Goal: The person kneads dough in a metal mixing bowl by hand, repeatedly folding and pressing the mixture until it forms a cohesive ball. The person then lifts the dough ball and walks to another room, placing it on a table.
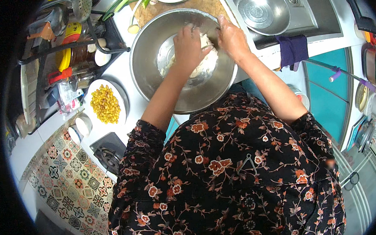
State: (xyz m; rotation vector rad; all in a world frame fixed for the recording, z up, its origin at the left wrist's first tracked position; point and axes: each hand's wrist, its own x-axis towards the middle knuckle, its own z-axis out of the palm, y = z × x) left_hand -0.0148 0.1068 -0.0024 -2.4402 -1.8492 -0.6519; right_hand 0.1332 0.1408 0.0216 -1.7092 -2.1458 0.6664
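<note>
1. Fingers of our left hand bend downward, a little spread, inside the steel bowl; we cannot tell whether they pinch anything.
2. Our right hand grips the bowl's far right rim; holding firm there should stop it from spinning.
3. Pale, rough dough lies at the bottom, beneath and just right of our left hand. We do best to gather loose bits inward, then press with the palm, turning the lump often.
4. Beyond the bowl, at the far side, we have a wooden board; left, yellow pieces on a white plate; far right, a metal basin.
</note>
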